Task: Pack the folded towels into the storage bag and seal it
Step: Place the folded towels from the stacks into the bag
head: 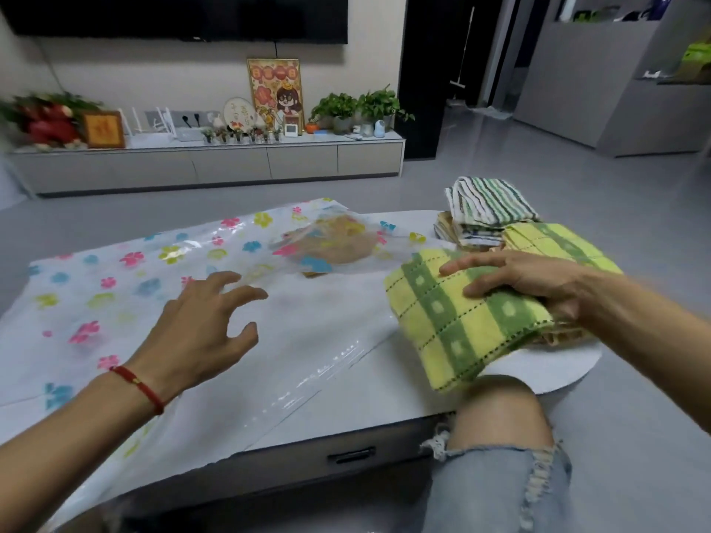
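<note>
On the white table [346, 394], at its right end, the right hand [527, 278] grips a folded yellow-and-green checked towel [454, 321], fingers on top and thumb tucked under, the near corner hanging past the table edge above a bare knee [500, 413] in ripped jeans. The towel's long axis runs from near-left to far-right, towards a stack [484, 213] of folded towels topped by a green-striped one. To the left, the clear flower-printed bag [127, 271] lies flat across most of the table, its long axis running from the far left towards the near right; a brownish towel [334, 244] shows through it near the far middle. The left hand [204, 332], a red cord [134, 382] at its wrist, hovers over the bag with fingers spread wide, holding nothing. Beyond, grey floor [538, 175], a low TV cabinet [215, 163] with plants [361, 105] and a framed picture [275, 90], under a wall-mounted screen [177, 15].
</note>
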`<control>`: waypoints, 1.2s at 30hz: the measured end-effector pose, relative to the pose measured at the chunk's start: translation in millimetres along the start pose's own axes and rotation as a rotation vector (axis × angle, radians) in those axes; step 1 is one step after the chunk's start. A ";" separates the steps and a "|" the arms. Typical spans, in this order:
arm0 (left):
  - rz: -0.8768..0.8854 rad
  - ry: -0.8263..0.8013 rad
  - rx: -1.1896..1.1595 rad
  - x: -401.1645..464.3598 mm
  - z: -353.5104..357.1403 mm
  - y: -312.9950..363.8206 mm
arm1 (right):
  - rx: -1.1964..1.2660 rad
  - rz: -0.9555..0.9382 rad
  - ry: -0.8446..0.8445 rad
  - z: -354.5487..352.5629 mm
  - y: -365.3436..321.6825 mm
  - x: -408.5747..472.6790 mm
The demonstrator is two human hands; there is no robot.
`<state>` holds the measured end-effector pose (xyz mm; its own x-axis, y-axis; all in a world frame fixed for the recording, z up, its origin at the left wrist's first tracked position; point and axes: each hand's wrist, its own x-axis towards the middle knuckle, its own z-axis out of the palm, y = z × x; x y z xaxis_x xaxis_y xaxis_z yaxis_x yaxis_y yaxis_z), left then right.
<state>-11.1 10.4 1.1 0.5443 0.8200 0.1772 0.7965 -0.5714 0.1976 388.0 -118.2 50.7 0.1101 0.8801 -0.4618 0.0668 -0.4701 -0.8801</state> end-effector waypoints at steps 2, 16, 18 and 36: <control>-0.024 -0.033 0.009 -12.5 3.0 -5.9 | 0.019 0.031 -0.090 63.6 16.9 17.0; -0.040 -0.063 0.050 -28.8 -24.0 -43.3 | 0.673 -0.173 -0.003 234.8 15.6 100.8; -0.025 -0.027 0.022 -15.5 -42.5 -41.8 | 0.732 -0.139 -0.006 262.9 13.3 129.0; 0.086 0.118 -0.027 5.6 -69.6 -38.4 | 0.123 -0.221 0.526 349.9 8.2 302.1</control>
<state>-57.0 34.6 61.6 0.5744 0.7592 0.3061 0.7399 -0.6415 0.2026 74.9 166.9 -134.7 0.5867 0.7903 -0.1767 0.0320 -0.2406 -0.9701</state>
